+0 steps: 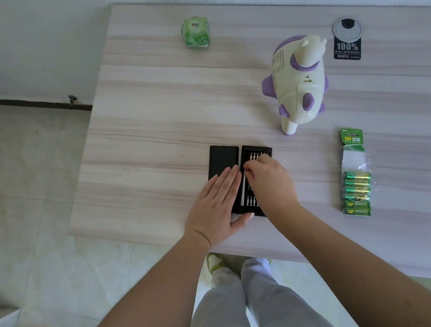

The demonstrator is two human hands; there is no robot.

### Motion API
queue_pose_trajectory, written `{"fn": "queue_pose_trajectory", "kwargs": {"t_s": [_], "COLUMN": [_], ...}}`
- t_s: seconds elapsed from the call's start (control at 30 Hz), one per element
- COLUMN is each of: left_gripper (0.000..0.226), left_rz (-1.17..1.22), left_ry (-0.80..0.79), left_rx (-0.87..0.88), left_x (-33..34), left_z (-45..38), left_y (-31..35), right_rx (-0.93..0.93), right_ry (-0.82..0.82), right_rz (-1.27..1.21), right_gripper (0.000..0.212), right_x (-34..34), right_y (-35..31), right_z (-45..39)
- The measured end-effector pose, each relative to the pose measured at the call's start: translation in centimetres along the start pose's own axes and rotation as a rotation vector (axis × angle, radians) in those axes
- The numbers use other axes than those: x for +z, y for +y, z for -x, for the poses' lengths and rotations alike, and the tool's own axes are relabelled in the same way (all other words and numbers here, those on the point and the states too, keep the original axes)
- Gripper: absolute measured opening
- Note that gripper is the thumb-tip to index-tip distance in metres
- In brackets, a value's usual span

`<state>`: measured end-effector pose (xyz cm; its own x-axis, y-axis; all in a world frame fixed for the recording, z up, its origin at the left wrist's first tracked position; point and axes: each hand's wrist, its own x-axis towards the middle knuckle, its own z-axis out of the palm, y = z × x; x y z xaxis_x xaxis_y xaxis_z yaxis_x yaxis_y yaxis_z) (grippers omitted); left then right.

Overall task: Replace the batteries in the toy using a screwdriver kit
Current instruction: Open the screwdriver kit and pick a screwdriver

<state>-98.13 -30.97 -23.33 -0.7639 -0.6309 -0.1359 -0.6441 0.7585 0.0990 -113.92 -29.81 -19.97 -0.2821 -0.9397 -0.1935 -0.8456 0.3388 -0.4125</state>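
**Hands on the open screwdriver kit**

The left hand [215, 204] lies flat, fingers straight, on the kit [241, 179] lid. The right hand [270, 180] curls over the bit tray; whatever it pinches is hidden. The toy [298, 81] stands beyond the kit, the batteries [356, 188] to its right.

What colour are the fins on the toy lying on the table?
Purple, on the cream plastic animal toy; the head view, the only one, shows it.

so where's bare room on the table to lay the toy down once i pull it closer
Widest bare stretch: left table, between tissue pack and kit. A narrower gap lies between kit and batteries, below the toy. Crowded at the kit, where the left hand and right hand work.
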Motion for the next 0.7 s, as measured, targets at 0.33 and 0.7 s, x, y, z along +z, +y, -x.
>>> {"fn": "queue_pose_trajectory", "kwargs": {"t_s": [0.33, 0.7], "left_gripper": [0.083, 0.083], "left_rz": [-0.017, 0.004], "left_ry": [-0.015, 0.006], "left_rx": [0.003, -0.003], "left_x": [0.1, -0.1], "left_z": [0.0, 0.0], "left_y": [-0.1, 0.0], "right_rx": [0.001, 0.144], "right_ry": [-0.029, -0.16], "right_rz": [0.05, -0.163], "right_gripper": [0.012, 0.021], "right_x": [-0.5, -1.8], "right_y": [0.2, 0.3], "right_z": [-0.1, -1.3]}}
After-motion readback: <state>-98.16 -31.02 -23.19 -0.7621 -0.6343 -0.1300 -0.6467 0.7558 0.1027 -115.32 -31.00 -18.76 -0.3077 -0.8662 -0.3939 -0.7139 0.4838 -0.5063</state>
